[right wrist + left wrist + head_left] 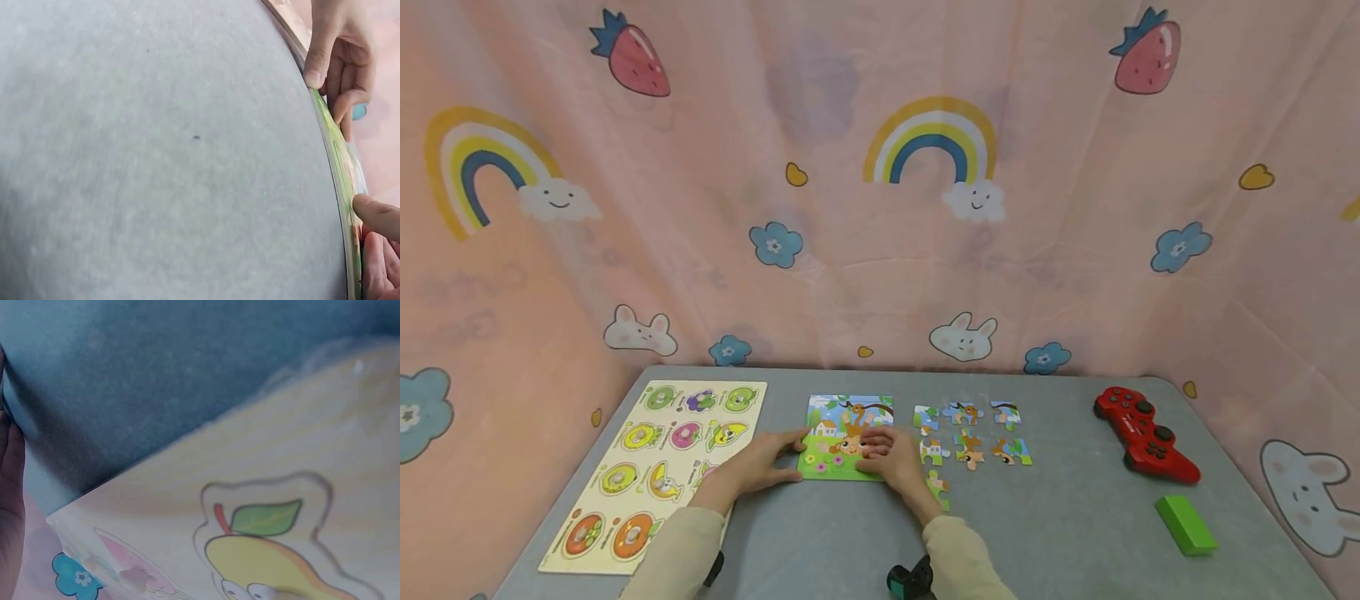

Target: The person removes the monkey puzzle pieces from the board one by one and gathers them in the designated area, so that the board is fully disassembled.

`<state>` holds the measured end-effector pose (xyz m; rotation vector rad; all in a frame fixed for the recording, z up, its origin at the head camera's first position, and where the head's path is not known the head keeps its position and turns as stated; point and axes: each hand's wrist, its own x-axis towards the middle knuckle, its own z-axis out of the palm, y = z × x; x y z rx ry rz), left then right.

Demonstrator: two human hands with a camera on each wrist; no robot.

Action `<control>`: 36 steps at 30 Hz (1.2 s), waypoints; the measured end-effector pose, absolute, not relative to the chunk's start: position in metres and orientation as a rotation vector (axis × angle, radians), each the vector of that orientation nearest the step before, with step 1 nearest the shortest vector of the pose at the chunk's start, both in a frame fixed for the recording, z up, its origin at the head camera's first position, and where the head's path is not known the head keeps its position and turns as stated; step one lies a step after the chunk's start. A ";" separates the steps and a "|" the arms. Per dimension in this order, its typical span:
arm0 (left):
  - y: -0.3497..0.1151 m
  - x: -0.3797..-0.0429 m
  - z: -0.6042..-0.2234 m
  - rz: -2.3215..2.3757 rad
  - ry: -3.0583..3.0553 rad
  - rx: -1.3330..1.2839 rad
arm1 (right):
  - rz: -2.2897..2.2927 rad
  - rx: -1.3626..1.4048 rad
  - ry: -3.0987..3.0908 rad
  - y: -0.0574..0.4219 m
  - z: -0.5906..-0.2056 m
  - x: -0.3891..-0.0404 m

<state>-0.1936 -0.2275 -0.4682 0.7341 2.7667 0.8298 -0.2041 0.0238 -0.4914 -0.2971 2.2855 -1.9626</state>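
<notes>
A jigsaw puzzle board (820,463) with a monkey picture lies flat in the middle of the grey table. My left hand (762,462) holds its left side, thumb at the near left corner and fingertips at the edge. Curled over the right part of the picture is my right hand (891,461), its thumb and fingers at the board; whether they pinch a piece I cannot tell. In the right wrist view the board (340,159) appears nearly edge-on, between the left hand (347,62) and the right hand (380,244).
Several loose jigsaw pieces (970,450) lie right of the board, one partly behind my right wrist. A cream fruit-and-vegetable board (625,446) lies under my left forearm. Farther right are a red game controller (1146,437) and a green block (1185,525). A pink printed curtain (880,283) hangs behind.
</notes>
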 end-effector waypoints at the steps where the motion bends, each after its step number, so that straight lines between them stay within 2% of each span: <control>1: -0.227 -0.194 -0.468 0.828 2.769 0.735 | -1.950 -0.295 2.308 0.023 -0.492 -0.204; 25: -0.228 -0.194 -0.472 0.809 2.785 0.750 | -1.845 -0.369 2.527 0.011 -0.488 -0.197; 32: -0.228 -0.194 -0.471 0.826 2.775 0.755 | -1.888 -0.516 2.665 0.008 -0.493 -0.195; 36: -0.228 -0.195 -0.471 0.828 2.773 0.733 | -1.829 -0.462 2.655 0.008 -0.491 -0.193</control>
